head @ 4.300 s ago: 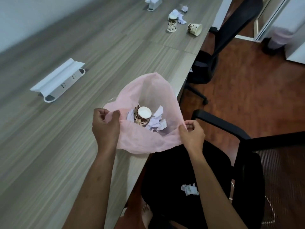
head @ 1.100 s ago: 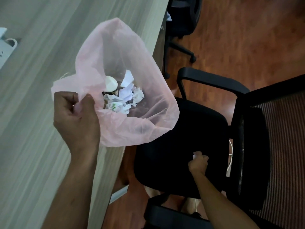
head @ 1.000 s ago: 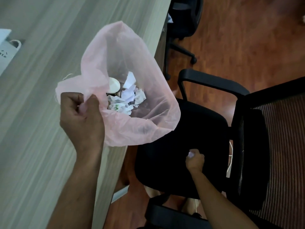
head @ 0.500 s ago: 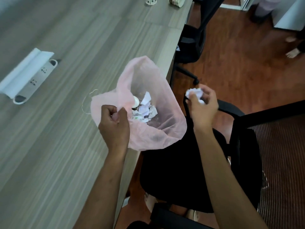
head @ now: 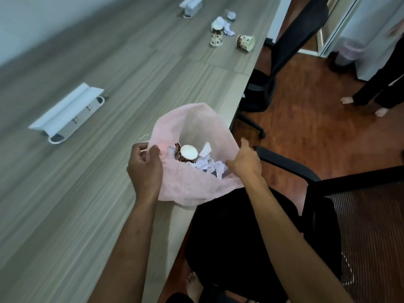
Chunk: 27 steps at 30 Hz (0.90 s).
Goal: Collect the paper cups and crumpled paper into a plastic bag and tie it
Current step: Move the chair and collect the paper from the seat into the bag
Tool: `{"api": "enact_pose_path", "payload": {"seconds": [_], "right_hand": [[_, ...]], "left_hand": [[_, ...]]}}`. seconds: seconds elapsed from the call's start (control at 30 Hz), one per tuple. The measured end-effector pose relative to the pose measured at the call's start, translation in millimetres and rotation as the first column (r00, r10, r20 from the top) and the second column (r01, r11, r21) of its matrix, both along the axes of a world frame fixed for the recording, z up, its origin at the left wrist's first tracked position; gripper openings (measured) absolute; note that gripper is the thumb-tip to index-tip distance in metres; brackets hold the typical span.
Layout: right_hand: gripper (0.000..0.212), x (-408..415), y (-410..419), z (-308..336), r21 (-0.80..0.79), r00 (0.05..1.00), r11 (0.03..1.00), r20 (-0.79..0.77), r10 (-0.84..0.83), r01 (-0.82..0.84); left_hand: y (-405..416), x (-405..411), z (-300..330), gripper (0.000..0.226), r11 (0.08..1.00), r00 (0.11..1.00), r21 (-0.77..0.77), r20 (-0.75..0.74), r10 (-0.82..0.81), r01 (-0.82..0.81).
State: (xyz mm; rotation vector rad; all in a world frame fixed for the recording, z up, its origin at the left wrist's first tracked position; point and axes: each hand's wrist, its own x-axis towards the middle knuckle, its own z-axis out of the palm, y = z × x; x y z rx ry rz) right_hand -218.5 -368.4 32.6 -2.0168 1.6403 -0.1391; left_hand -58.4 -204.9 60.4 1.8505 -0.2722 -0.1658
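Nothing here can be read — no words, brand names or numbers show up on anything. The paper cups (head: 216, 35) up at twelve o'clock on the table (head: 87, 193) carry only a brown blotchy pattern, no lettering, and so does the cup in the pink bag (head: 188, 153). The dark marks on the white socket strip (head: 74, 114) at ten o'clock are too blurred to make out.
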Motion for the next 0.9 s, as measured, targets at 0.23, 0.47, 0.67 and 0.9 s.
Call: {"api": "enact_pose_path", "payload": {"seconds": [0.23, 0.47, 0.67, 0.9], "right_hand": [[0.026, 14.0, -6.1, 34.1, -0.003, 0.907, 0.999, 0.419, -0.035, 0.04], [0.018, 48.8, -3.2, 63.3, -0.147, 0.876, 0.988, 0.481, 0.034, 0.042], [0.024, 60.4, 9.1, 39.5, 0.073, 0.932, 0.99, 0.352, 0.09, -0.124], [0.052, 43.0, 28.6, 40.7, 0.098, 0.928, 0.971, 0.328, 0.177, -0.22]], "left_hand": [[20.5, 50.3, 23.6, 0.014, 0.976, 0.974, -0.176, -0.209, 0.088, -0.126], [54.0, 103.1, 47.2, 0.032, 0.91, 0.934, -0.316, -0.315, 0.167, -0.269], [77.7, 81.7, 30.7, 0.02, 0.984, 0.971, 0.087, -0.17, 0.168, -0.155], [77.7, 60.7, 41.2, 0.052, 0.968, 0.985, 0.214, -0.084, 0.149, -0.128]]}}
